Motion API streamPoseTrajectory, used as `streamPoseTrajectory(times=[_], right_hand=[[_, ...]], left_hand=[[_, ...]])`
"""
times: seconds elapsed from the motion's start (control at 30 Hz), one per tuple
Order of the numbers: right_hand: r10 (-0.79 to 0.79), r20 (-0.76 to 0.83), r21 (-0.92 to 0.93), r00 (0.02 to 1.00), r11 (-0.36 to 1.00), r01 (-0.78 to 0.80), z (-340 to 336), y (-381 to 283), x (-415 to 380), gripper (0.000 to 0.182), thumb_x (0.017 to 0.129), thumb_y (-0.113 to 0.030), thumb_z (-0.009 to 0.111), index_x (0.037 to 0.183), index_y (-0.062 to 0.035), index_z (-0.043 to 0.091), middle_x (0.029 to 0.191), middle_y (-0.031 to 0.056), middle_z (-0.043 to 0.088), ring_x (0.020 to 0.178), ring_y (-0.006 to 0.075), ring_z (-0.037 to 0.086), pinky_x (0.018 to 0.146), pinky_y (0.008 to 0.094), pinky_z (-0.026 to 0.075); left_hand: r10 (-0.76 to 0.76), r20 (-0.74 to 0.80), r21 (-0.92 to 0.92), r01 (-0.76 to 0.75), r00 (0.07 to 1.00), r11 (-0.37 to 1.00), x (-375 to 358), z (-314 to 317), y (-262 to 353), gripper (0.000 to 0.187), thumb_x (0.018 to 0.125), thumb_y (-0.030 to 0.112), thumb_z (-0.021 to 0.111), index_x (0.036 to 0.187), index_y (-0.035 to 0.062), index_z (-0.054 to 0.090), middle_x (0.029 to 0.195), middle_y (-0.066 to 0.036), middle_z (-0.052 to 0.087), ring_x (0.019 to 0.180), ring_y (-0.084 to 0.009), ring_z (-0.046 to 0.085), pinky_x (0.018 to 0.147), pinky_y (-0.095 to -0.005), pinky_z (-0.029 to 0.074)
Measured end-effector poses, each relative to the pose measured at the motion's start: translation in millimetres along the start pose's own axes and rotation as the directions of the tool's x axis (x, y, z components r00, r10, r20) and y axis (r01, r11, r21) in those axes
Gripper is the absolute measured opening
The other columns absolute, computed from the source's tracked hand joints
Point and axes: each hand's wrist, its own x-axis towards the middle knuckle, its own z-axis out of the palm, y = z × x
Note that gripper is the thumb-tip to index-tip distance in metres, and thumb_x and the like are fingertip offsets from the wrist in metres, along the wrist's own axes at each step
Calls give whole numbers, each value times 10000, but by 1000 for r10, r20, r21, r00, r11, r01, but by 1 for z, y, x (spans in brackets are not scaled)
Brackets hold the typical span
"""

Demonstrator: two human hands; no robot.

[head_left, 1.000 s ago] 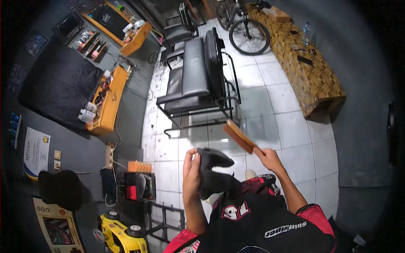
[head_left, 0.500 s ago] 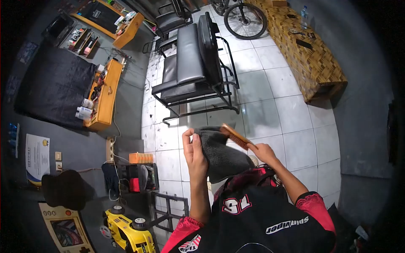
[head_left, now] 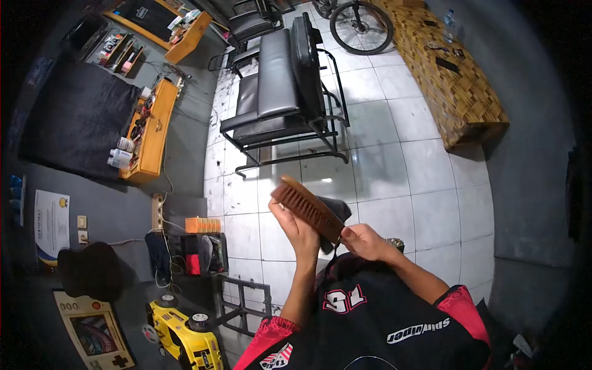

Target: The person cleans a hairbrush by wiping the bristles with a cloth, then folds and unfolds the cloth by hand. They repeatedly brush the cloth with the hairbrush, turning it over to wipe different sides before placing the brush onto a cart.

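A wooden brush (head_left: pixel 306 211) lies slantwise across both my hands, its brown bristles turned up towards me. My left hand (head_left: pixel 299 237) is closed under the brush's far end, with most of its fingers hidden behind the wood. The near end of the brush is gripped by my right hand (head_left: pixel 369 243), thumb on top. Behind the brush hangs a dark grey cloth (head_left: pixel 337 210), largely covered. Whether a hand also pinches the cloth cannot be seen.
Ahead stands a black padded chair (head_left: pixel 277 80) on white floor tiles (head_left: pixel 376 172). A woven-patterned bench (head_left: pixel 456 92) runs along the right, with a bicycle (head_left: pixel 361 28) beyond. At left are a wooden shelf (head_left: pixel 151 139), an orange box (head_left: pixel 202 225) and a yellow toy car (head_left: pixel 185 336).
The brush has moved left from the cloth's right edge to my left hand, and its bristles now face up. My right hand has come closer to my left; the cloth has dropped behind the brush.
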Motion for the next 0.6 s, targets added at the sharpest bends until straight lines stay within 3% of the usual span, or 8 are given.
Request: streamPoseTrajectory(times=[0.13, 0.23, 0.33, 0.43, 0.47, 0.53, 0.57, 0.6], right_hand=[[36, -210, -469, 977, 873, -133, -23, 43, 2, 608, 927, -503, 393, 743, 40, 596, 627, 190, 592, 586, 331, 579, 562, 400, 438], [226, -341, -572, 912, 721, -392, -55, 111, -3, 597, 911, -489, 413, 787, 55, 624, 726, 288, 585, 724, 427, 587, 649, 457, 448], [320, -418, -647, 850, 552, -526, -70, 95, -12, 632, 908, -520, 388, 756, 49, 618, 719, 282, 585, 728, 420, 596, 660, 458, 451], [180, -458, -458, 870, 791, -405, -55, 70, -10, 622, 914, -508, 387, 754, 51, 610, 707, 271, 590, 680, 402, 589, 646, 447, 448], [255, -467, -352, 846, 825, -443, -47, 56, -7, 593, 924, -478, 405, 734, 57, 574, 628, 210, 560, 593, 290, 559, 597, 407, 438], [178, -351, -187, 919, 949, -255, -29, 30, -8, 499, 945, -430, 422, 695, -7, 509, 556, 18, 438, 555, 96, 432, 502, 301, 377], [160, -245, -92, 956, 978, -187, -21, 21, -9, 495, 952, -442, 394, 704, -29, 508, 563, -14, 445, 547, 92, 424, 493, 287, 369], [13, -112, -53, 994, 998, -19, -16, 14, -11, 480, 955, -426, 390, 725, -22, 510, 568, -9, 469, 546, 101, 441, 492, 293, 377]], left_hand=[[-104, -175, -317, 44, 979, 948, 16, -1, 29, 224, 990, 189, 330, 1121, 10, 364, 958, -73, 475, 861, -128, 466, 796, -251, 397], [-66, -179, -295, 10, 982, 955, 20, -9, 23, 238, 992, 197, 323, 1147, 18, 348, 983, -80, 480, 850, -120, 477, 784, -238, 405], [-97, -298, -343, -11, 950, 939, 16, -6, 31, 223, 987, 179, 333, 1168, 52, 300, 965, -75, 480, 813, -112, 480, 717, -225, 418], [-107, -328, -307, 1, 939, 952, 10, -7, 26, 239, 975, 126, 352, 1176, 98, 224, 944, -89, 471, 798, -116, 483, 676, -239, 433], [-84, -325, -275, -9, 942, 961, 8, -4, 28, 252, 973, 115, 352, 1179, 105, 207, 937, -93, 468, 793, -115, 482, 674, -237, 434], [-55, -344, -326, -64, 937, 943, 4, 2, 21, 189, 967, 80, 349, 1141, 79, 277, 918, -78, 443, 793, -116, 456, 701, -231, 409], [171, -334, 91, -149, 927, 985, 4, -5, 6, 99, 967, 77, 349, 1058, 45, 373, 921, -59, 420, 811, -118, 432, 744, -227, 377], [129, -298, -5, -137, 946, 991, 1, -2, 9, 82, 964, 70, 351, 1028, 42, 393, 929, -46, 417, 832, -109, 417, 770, -227, 361]])
